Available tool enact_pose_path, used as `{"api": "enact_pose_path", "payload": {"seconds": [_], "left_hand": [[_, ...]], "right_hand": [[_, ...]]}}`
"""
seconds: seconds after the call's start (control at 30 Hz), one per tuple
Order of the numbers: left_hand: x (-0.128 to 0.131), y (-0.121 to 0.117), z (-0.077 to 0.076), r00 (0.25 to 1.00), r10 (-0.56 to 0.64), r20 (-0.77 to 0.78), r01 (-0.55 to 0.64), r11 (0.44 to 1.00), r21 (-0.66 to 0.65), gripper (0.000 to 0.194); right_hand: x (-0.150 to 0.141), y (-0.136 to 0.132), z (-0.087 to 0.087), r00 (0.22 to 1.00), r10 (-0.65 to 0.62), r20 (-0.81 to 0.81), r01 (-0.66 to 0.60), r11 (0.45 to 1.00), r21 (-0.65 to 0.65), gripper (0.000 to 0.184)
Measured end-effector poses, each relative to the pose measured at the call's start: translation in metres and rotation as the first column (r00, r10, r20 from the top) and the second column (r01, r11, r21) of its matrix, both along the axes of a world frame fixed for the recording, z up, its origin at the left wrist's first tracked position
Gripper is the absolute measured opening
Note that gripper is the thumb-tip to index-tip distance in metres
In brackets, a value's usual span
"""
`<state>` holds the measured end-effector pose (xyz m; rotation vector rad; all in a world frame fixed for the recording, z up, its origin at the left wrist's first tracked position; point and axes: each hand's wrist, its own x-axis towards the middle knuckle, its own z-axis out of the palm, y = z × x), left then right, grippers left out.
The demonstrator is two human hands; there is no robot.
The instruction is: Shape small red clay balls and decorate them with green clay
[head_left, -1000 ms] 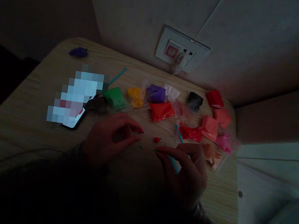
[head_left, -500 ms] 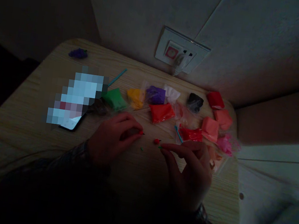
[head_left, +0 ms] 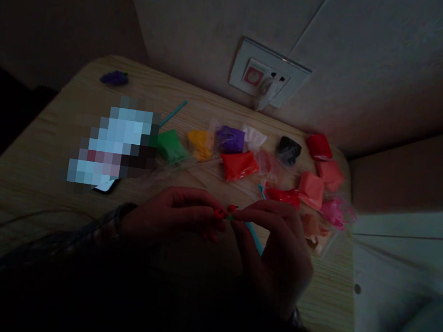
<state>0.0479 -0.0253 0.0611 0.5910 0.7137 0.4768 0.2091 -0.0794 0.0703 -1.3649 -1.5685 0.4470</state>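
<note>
A small red clay ball (head_left: pixel 218 214) with a dark tip is pinched between the thumb and fingers of my left hand (head_left: pixel 171 211). My right hand (head_left: pixel 280 245) is closed in a pinch on a tiny green clay piece (head_left: pixel 231 217), right beside that ball; whether the two touch I cannot tell. A second red ball (head_left: pixel 232 208) with a thin dark stem shows just behind the fingertips, seemingly on the table. Partly covered by my right hand lies a blue stick tool (head_left: pixel 254 238).
Bags of green clay (head_left: pixel 171 147), yellow clay (head_left: pixel 200 144), purple clay (head_left: pixel 230 139) and red clay (head_left: pixel 239 166) lie across the wooden table (head_left: pixel 12 158). A phone (head_left: pixel 107 185) rests at left, a purple clay piece (head_left: pixel 114 78) at the back corner. Behind is a wall socket (head_left: pixel 269 76).
My left hand has moved right and slightly down with its red ball, up to the green piece in my right hand. My right hand has stayed nearly in place.
</note>
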Motion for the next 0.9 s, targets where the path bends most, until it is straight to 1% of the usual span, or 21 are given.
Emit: {"api": "enact_pose_path", "payload": {"seconds": [0.2, 0.4, 0.47, 0.53, 0.57, 0.6, 0.63, 0.67, 0.7, 0.73, 0.77, 0.83, 0.9], "left_hand": [[0.001, 0.000, 0.001, 1.000, -0.013, -0.020, 0.014, 0.999, 0.049, 0.019], [0.002, -0.001, 0.002, 0.999, -0.023, -0.030, 0.025, 0.996, 0.081, 0.016], [0.001, 0.000, 0.003, 0.996, -0.023, -0.081, 0.034, 0.989, 0.145, 0.016], [-0.002, 0.002, 0.004, 0.979, 0.012, -0.201, 0.046, 0.959, 0.281, 0.014], [-0.004, 0.003, 0.005, 0.957, 0.056, -0.283, 0.059, 0.922, 0.383, 0.012], [-0.006, 0.004, 0.005, 0.921, 0.121, -0.370, 0.087, 0.862, 0.499, 0.011], [-0.009, 0.004, 0.005, 0.873, 0.197, -0.446, 0.136, 0.780, 0.611, 0.011], [-0.011, 0.005, 0.004, 0.822, 0.277, -0.498, 0.198, 0.680, 0.706, 0.010], [-0.013, 0.005, 0.003, 0.775, 0.350, -0.527, 0.264, 0.578, 0.772, 0.010], [-0.014, 0.005, 0.001, 0.738, 0.401, -0.543, 0.328, 0.490, 0.808, 0.010], [-0.015, 0.004, -0.002, 0.711, 0.435, -0.552, 0.381, 0.422, 0.823, 0.011], [-0.015, 0.002, -0.007, 0.678, 0.474, -0.562, 0.457, 0.327, 0.827, 0.014], [-0.015, 0.001, -0.012, 0.643, 0.503, -0.577, 0.534, 0.246, 0.809, 0.018]], "right_hand": [[-0.001, 0.000, 0.001, 0.997, -0.007, 0.082, 0.008, 1.000, -0.010, 0.008], [-0.001, 0.000, 0.003, 0.995, 0.003, 0.095, -0.002, 1.000, -0.013, 0.008], [-0.001, 0.000, 0.002, 0.996, -0.001, 0.087, 0.003, 1.000, -0.016, 0.008], [-0.001, 0.000, 0.001, 0.997, -0.011, 0.074, 0.012, 1.000, -0.013, 0.007], [0.000, 0.000, 0.001, 0.997, -0.018, 0.072, 0.019, 1.000, -0.013, 0.007], [0.000, 0.000, 0.000, 0.997, -0.029, 0.075, 0.030, 0.999, -0.014, 0.006], [0.001, 0.000, -0.001, 0.996, -0.041, 0.086, 0.042, 0.999, -0.019, 0.006], [0.002, 0.000, -0.002, 0.994, -0.048, 0.103, 0.051, 0.998, -0.028, 0.005], [0.002, -0.001, -0.004, 0.991, -0.046, 0.124, 0.051, 0.998, -0.043, 0.005], [0.003, -0.002, -0.007, 0.988, -0.035, 0.147, 0.044, 0.997, -0.060, 0.004], [0.004, -0.003, -0.010, 0.984, -0.017, 0.177, 0.030, 0.997, -0.074, 0.004], [0.004, -0.005, -0.017, 0.966, 0.013, 0.259, 0.006, 0.997, -0.072, 0.004], [0.004, -0.007, -0.024, 0.935, 0.005, 0.355, 0.004, 1.000, -0.027, 0.004]]}}
